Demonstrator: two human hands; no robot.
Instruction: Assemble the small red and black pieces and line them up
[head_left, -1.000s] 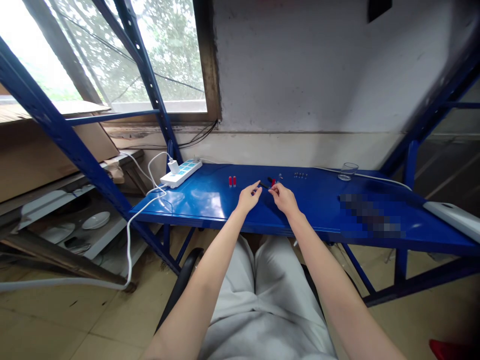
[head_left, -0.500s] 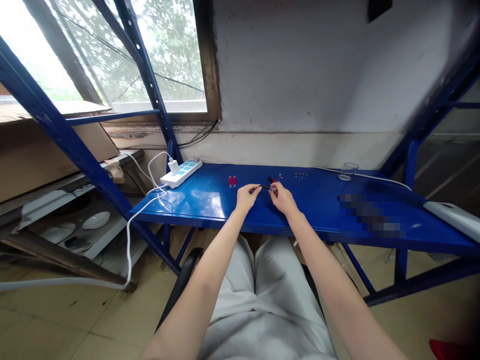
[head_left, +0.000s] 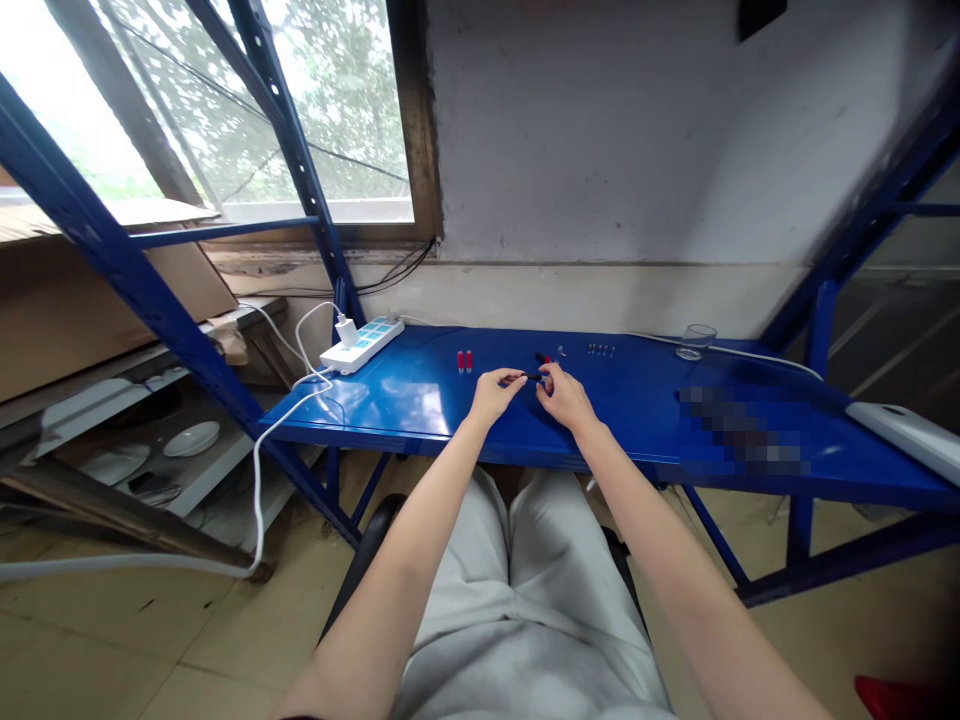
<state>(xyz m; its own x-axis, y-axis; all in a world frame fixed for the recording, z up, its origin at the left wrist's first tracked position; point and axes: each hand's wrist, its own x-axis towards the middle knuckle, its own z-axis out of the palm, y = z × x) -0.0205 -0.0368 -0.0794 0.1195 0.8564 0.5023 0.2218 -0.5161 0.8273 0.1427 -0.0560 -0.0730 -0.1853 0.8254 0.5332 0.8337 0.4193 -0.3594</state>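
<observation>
Over the front half of the blue tabletop, my left hand [head_left: 493, 396] pinches one end of a short, thin black rod [head_left: 533, 376]. At its other end, the fingertips of my right hand [head_left: 564, 396] are closed. The rod lies roughly level between both hands; its ends are hidden by fingers, and its exact kind is too small to tell. Just behind my right fingers lies a small black and red piece [head_left: 542, 358], partly covered. Beside it is a tiny shiny piece [head_left: 561, 351]. To the left, two small red cylinders with pale ends [head_left: 465, 362] stand or lie side by side.
Several tiny metallic pieces [head_left: 601, 350] form a row at the back of the blue table [head_left: 420, 345]. A clear glass [head_left: 696, 342] sits back right, near a blurred-out dark object [head_left: 742, 430]. A white power strip [head_left: 362, 345] with cables occupies the left end.
My hands stay in nearly the same place. The fingers of my right hand have shifted slightly around the end of the black rod.
</observation>
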